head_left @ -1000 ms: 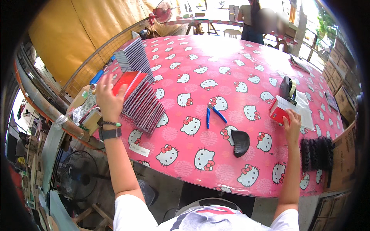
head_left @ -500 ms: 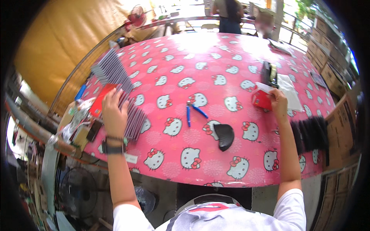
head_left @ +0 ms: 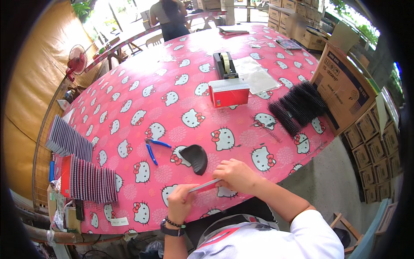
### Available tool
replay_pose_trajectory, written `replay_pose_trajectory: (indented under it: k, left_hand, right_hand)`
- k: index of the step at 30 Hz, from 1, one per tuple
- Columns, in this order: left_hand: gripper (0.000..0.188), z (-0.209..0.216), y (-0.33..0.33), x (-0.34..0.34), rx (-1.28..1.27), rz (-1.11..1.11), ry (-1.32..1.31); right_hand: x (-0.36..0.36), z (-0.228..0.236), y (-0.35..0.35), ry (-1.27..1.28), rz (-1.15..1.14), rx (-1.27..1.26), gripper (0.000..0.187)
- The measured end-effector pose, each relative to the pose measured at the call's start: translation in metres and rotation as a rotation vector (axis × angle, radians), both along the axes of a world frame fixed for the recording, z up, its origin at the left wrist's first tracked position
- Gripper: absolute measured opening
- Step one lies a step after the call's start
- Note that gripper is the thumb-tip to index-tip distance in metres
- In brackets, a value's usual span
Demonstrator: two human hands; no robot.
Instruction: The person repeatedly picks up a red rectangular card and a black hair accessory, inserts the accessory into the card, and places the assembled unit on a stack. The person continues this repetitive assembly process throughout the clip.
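Close to the table's near edge, my left hand [head_left: 178, 201] and my right hand [head_left: 236, 175] are both closed on a thin notebook [head_left: 205, 185], seen almost edge-on with a pale edge and a red side. Each hand grips one end of it. Just beyond lies a black curved pad [head_left: 197, 158], and left of that a pair of blue-handled cutting pliers [head_left: 156, 149] with its handles spread. Farther off stands a stack of red-covered notebooks [head_left: 230, 94]. Two rows of spiral-bound notebooks [head_left: 92, 179] stand at the left edge.
A black tape dispenser [head_left: 224, 65] sits behind the red stack, beside clear plastic sheets [head_left: 255, 74]. Black spiral coils [head_left: 297, 108] are heaped at the right near a cardboard box [head_left: 345, 88]. A person [head_left: 169, 19] stands beyond the pink patterned table [head_left: 164, 118].
My left hand has left the notebook rows, and my right hand has come away from the red stack. Both now meet on one notebook near me. The view has swung right.
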State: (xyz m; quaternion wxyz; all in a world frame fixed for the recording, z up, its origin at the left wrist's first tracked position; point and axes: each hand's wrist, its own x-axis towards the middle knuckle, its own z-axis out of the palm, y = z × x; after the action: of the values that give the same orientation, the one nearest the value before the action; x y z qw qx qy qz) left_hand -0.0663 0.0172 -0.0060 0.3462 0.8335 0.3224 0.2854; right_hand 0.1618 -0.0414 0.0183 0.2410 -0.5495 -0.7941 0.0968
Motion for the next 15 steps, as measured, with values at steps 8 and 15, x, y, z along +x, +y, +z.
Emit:
replay_pose_trajectory:
  k: [8, 15]
  left_hand:
    - [0.039, -0.015, -0.017, 0.009, -0.339, 0.375, -0.611]
    - [0.027, -0.050, -0.017, 0.009, -0.451, 0.372, -0.794]
  right_hand:
    - [-0.013, -0.036, 0.003, 0.656, -0.063, 0.015, 0.010]
    - [-0.061, -0.051, 0.001, 1.310, -0.298, -0.096, 0.017]
